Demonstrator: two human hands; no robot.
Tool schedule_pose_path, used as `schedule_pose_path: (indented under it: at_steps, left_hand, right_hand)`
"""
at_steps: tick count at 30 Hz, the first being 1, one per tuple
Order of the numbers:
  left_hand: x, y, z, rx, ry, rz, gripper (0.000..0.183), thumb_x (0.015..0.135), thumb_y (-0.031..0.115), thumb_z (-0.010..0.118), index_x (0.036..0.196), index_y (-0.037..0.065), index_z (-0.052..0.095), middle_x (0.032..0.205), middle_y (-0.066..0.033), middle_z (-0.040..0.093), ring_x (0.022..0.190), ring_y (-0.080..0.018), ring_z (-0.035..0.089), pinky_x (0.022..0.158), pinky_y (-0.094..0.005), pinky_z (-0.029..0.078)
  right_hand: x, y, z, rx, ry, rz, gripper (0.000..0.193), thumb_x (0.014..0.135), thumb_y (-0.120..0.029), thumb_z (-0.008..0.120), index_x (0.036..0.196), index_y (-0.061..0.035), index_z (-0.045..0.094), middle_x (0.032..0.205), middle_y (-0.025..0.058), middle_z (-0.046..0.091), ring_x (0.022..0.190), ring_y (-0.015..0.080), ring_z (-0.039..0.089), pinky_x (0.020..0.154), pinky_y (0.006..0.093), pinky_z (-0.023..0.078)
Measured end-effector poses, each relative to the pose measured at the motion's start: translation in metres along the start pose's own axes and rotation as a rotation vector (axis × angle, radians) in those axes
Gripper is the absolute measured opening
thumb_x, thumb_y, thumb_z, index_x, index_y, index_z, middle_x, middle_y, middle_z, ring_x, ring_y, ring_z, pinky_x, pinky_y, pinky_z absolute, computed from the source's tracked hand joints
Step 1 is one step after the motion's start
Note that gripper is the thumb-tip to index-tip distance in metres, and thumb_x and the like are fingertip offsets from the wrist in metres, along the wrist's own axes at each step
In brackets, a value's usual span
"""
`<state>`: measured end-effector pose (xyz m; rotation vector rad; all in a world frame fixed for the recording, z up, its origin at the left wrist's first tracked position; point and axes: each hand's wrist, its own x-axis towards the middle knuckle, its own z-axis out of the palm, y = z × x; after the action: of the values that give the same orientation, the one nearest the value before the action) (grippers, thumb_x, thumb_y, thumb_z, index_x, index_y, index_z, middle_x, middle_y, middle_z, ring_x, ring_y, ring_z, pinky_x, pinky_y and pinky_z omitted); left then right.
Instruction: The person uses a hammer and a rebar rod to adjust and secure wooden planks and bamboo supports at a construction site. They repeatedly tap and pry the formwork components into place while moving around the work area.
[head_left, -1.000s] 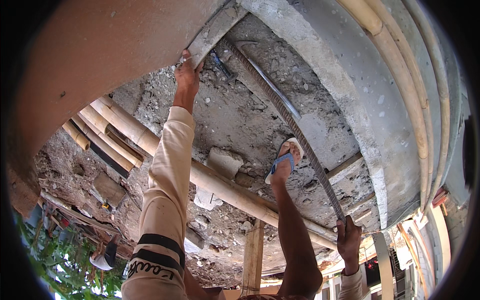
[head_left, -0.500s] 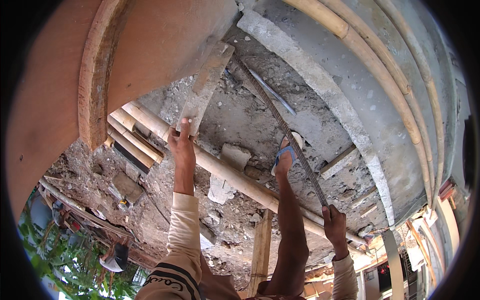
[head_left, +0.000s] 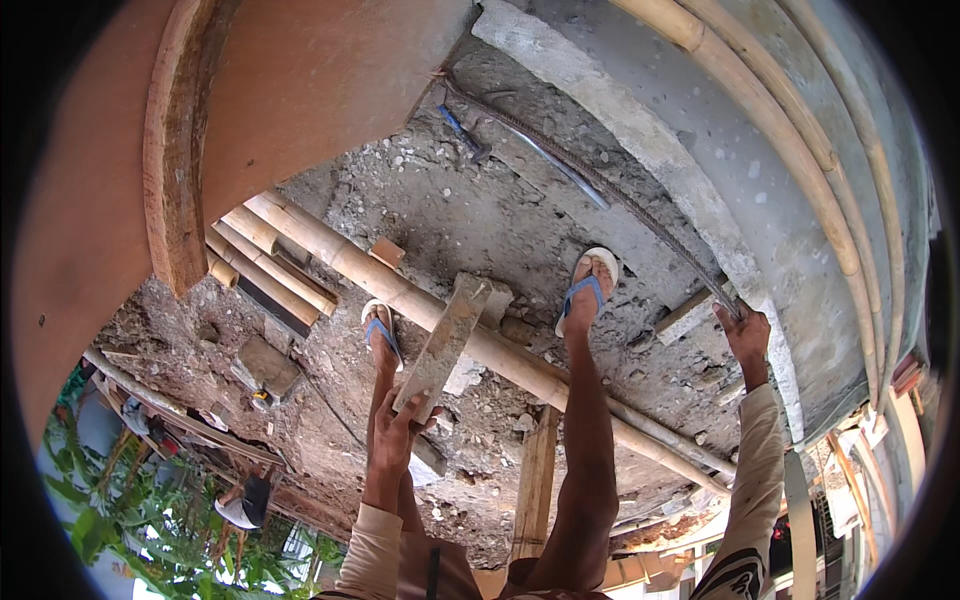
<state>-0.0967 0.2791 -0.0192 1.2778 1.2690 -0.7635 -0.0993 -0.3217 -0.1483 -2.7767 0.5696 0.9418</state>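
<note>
My left hand [head_left: 393, 445] grips the lower end of a short, mortar-stained wooden board [head_left: 450, 338], which is raised and slants across the bamboo pole in view. In my right hand [head_left: 745, 333] is the near end of a long ribbed steel rebar [head_left: 625, 202]. That bar runs far and left to the corner by the orange-brown panel, lying close along the rough concrete ledge. A hammer with a blue handle [head_left: 463, 133] lies on the dirt near the rebar's far end. Beside it rests a grey metal pipe [head_left: 560, 168].
A thick bamboo pole [head_left: 520, 366] crosses the ground between my sandalled feet. The orange-brown panel [head_left: 330, 80] stands at the left; a concrete ledge [head_left: 640, 120] and bamboo poles [head_left: 780, 118] line the right. Rubble and a stone block [head_left: 266, 368] lie about. Another person [head_left: 245, 500] is at far left.
My left hand has drawn the board back toward me, away from the corner, uncovering the hammer. My right hand has carried the rebar's near end forward and right, toward the ledge.
</note>
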Motion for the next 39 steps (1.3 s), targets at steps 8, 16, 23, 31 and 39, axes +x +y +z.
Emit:
schedule_pose_path:
  at_steps: [8,16,23,31,39]
  left_hand:
    - [-0.037,-0.028,-0.037,-0.145,-0.006,-0.067,0.044,0.082,-0.001,0.067,0.122,0.007,0.051,0.116,-0.009,0.058,0.103,-0.0203,0.06,0.088,-0.0366,0.055]
    - [-0.023,-0.023,-0.053,-0.127,0.059,0.091,0.055,0.076,-0.013,0.07,0.124,0.007,0.051,0.126,-0.0095,0.058,0.108,-0.0205,0.062,0.09,-0.0342,0.057]
    - [-0.006,-0.03,-0.068,0.227,0.137,0.401,0.058,0.075,-0.015,0.07,0.126,0.005,0.05,0.135,-0.014,0.053,0.121,-0.0246,0.057,0.102,-0.0368,0.05]
    - [0.014,-0.031,-0.063,0.504,0.131,0.401,0.062,0.07,-0.006,0.082,0.121,0.006,0.048,0.137,-0.0177,0.051,0.127,-0.0278,0.053,0.104,-0.0399,0.048]
    - [0.03,-0.011,-0.08,0.937,-0.019,0.044,0.077,0.072,0.033,0.089,0.128,-0.004,0.052,0.107,-0.0178,0.067,0.097,-0.0337,0.066,0.089,-0.042,0.052]
  right_hand:
    - [-0.117,0.06,-0.008,0.217,-0.021,0.165,0.046,0.085,-0.046,0.079,0.073,-0.0046,0.065,0.053,0.01,0.047,0.05,0.0231,0.042,0.053,0.0396,0.039]
    - [-0.096,0.068,0.107,-0.233,0.335,0.113,0.028,0.095,-0.021,0.067,0.111,0.0007,0.058,0.103,0.0207,0.061,0.1,0.0432,0.06,0.084,0.0485,0.048]
    - [0.046,-0.177,0.116,0.464,0.17,-0.319,0.026,0.089,-0.009,0.068,0.113,-0.0038,0.058,0.108,0.0188,0.059,0.102,0.0437,0.059,0.085,0.0489,0.049]
    - [0.178,-0.311,0.138,0.114,0.345,-0.076,0.046,0.094,-0.036,0.065,0.133,-0.0148,0.052,0.121,0.0145,0.054,0.117,0.0391,0.058,0.087,0.0494,0.056]
    - [0.204,-0.325,0.139,0.109,0.246,-0.281,0.045,0.094,-0.034,0.067,0.134,-0.0159,0.056,0.128,0.0114,0.057,0.114,0.0372,0.063,0.089,0.0507,0.056]
